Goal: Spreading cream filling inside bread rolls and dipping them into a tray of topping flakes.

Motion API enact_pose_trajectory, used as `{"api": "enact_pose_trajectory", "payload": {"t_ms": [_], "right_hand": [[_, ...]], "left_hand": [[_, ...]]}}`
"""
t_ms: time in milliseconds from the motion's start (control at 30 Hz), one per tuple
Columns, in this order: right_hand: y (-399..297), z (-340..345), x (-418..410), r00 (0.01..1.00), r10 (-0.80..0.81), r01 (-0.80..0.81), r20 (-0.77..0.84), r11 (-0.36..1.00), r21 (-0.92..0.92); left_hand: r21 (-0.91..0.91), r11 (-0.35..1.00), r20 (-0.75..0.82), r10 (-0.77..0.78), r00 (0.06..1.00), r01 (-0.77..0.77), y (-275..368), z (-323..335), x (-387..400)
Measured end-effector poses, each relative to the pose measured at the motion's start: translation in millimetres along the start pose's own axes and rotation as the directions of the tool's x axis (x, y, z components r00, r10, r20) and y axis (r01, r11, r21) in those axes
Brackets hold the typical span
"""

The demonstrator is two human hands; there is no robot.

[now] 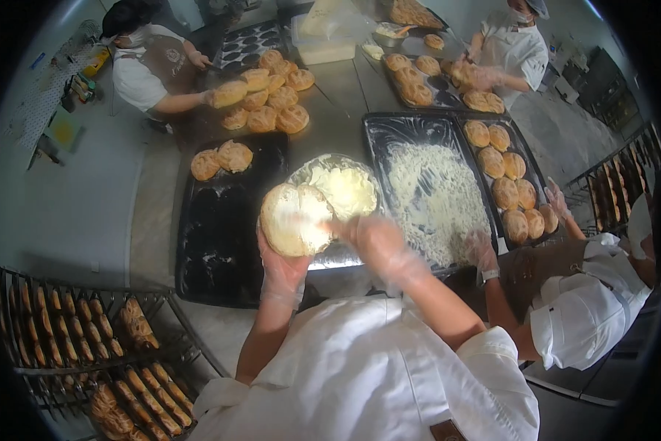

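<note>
My gloved left hand (284,264) holds a split round bread bun (292,220) from below, its pale cut face turned up. A whitish cream layer lies on that face. My gloved right hand (377,242) is blurred, closed around a brownish handle or blade that reaches the bun's right edge; the tool's exact kind cannot be told. Just behind the bun stands a round metal bowl (375,176) of pale yellow cream (344,190). To the left lies a black baking tray (214,237) with baked buns (234,156) at its far end.
Right of the bowl is a black tray (370,138) of whitish crumbs or powder (435,193), beside a tray of buns (504,193). A co-worker's gloved hand (480,251) is at the powder tray. Two other co-workers stand across the table. Racks of bread (60,325) stand at lower left.
</note>
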State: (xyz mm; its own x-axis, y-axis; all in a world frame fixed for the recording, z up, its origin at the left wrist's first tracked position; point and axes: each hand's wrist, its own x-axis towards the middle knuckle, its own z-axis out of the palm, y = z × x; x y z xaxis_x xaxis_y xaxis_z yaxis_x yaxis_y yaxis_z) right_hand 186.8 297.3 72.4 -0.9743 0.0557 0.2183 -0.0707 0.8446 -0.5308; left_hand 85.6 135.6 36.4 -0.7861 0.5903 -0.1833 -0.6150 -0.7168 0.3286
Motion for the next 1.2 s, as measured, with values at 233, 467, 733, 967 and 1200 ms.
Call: {"api": "enact_pose_trajectory", "payload": {"t_ms": [233,467,733,967,1200], "right_hand": [[0.3,1.9,17.2,0.977,-0.029,0.038,-0.214,0.998,0.04],[12.8,3.7,-18.3,0.997,-0.077,0.069,0.03,0.978,0.195],[125.6,29.0,14.5,0.821,0.535,-0.476,0.199,0.834,-0.279],[100.0,14.5,-2.6,0.678,0.557,-0.734,0.479,0.544,0.406],[47.3,-8.4,-6.4,0.943,0.253,-0.333,0.217,0.732,0.595]], "left_hand": [[0.1,0.994,-0.016,0.036,0.999,-0.034,0.6,-3.2,-3.1],[0.116,0.992,-0.072,0.052,0.996,-0.044,1.9,-10.8,2.3],[0.131,0.99,-0.104,0.067,0.992,-0.053,7.9,-14.5,1.9],[0.146,0.986,-0.103,0.101,0.99,-0.085,12.9,-26.2,-8.6],[0.145,0.989,-0.023,-0.018,1.0,0.022,-16.0,-1.5,7.7]]}}
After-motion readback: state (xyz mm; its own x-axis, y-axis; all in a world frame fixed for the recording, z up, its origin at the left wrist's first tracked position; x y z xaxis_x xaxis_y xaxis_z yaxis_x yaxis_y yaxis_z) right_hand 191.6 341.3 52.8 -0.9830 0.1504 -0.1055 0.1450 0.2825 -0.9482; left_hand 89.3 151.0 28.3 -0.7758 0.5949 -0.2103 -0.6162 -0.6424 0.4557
